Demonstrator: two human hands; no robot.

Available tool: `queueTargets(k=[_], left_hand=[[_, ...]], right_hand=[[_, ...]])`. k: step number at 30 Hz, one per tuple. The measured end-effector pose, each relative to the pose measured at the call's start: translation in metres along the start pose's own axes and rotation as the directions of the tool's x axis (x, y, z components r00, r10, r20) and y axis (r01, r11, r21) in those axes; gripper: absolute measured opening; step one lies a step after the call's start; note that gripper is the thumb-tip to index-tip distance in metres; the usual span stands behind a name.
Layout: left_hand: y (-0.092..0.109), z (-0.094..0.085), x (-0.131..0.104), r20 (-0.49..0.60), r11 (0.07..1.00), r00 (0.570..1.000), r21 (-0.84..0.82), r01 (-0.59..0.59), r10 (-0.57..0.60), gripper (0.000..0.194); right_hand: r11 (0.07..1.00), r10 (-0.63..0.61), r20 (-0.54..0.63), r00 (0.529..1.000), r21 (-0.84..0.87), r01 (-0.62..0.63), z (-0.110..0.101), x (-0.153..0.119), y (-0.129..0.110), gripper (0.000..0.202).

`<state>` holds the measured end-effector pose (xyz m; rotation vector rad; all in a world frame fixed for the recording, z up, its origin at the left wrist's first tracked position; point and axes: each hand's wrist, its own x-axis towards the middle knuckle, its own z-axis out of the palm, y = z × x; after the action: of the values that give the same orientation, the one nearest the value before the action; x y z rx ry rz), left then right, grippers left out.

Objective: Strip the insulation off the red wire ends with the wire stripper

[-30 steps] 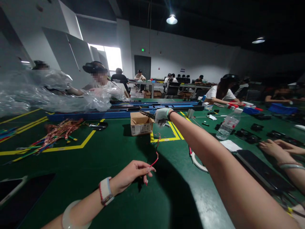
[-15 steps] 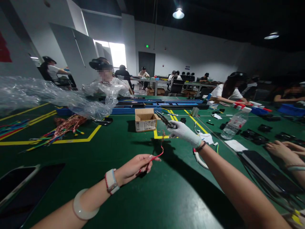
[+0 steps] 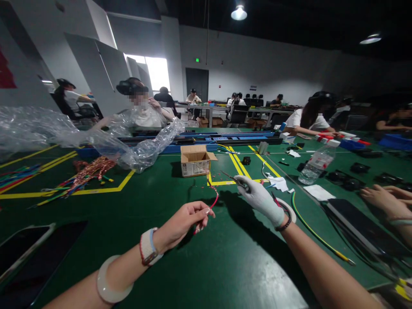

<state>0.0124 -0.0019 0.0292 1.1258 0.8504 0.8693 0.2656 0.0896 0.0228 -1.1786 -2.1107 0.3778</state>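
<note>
Bare and pinched closed, my left hand [image 3: 189, 221] holds a thin red wire [image 3: 216, 199] whose frayed, coppery far end points up toward the box. My right hand [image 3: 259, 198], in a white glove, is wrapped round a dark metal hand tool [image 3: 236, 180]; its tip points left, to the right of the wire and apart from it. Beyond both hands stands a small open cardboard box [image 3: 195, 166], with small reddish scraps on the table near it. A pile of stripped copper wires [image 3: 93, 171] lies at the left.
Clear plastic film [image 3: 138, 150] is heaped at the back left. A water bottle [image 3: 318, 163], a yellow-green wire [image 3: 317, 236] and a black device [image 3: 367, 227] lie at the right, near another person's hands [image 3: 386, 201]. Two dark flat devices lie at the lower left.
My right hand with the tool has moved right and lower, away from the wire. The red wire's far end has shifted left. Across the table, a person has raised a hand and the film has shifted.
</note>
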Motion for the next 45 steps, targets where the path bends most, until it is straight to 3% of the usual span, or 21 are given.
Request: queueTargets(k=[7, 19, 27, 35, 42, 45], left_hand=[[0.001, -0.002, 0.006, -0.142, 0.998, 0.988, 0.046, -0.048, 0.054, 0.024], [-0.005, -0.008, 0.010, -0.280, 0.993, 0.957, 0.109, -0.041, 0.070, 0.023], [-0.004, -0.009, 0.010, -0.320, 0.995, 0.946, 0.097, -0.028, 0.058, 0.022], [-0.002, -0.013, 0.010, -0.256, 0.996, 0.967, -0.087, -0.024, 0.001, 0.021], [0.003, -0.015, 0.008, -0.039, 0.959, 0.997, -0.279, 0.057, -0.071, 0.029], [0.007, -0.017, 0.008, -0.023, 0.964, 0.996, -0.256, 0.074, -0.083, 0.028]], right_hand=[[0.979, -0.069, -0.057, 0.996, -0.198, 0.057, 0.011, -0.007, 0.006, 0.046], [0.937, 0.051, 0.021, 0.998, -0.346, -0.040, 0.022, -0.013, -0.020, 0.046], [0.921, 0.141, 0.121, 0.983, -0.379, -0.086, 0.019, -0.013, -0.039, 0.016], [0.955, 0.175, 0.206, 0.963, -0.275, -0.114, 0.017, -0.011, -0.039, 0.015], [0.987, 0.141, 0.208, 0.968, -0.107, -0.121, 0.015, -0.013, -0.047, 0.012], [0.993, 0.118, 0.218, 0.969, -0.046, -0.110, 0.015, -0.013, -0.048, 0.012]])
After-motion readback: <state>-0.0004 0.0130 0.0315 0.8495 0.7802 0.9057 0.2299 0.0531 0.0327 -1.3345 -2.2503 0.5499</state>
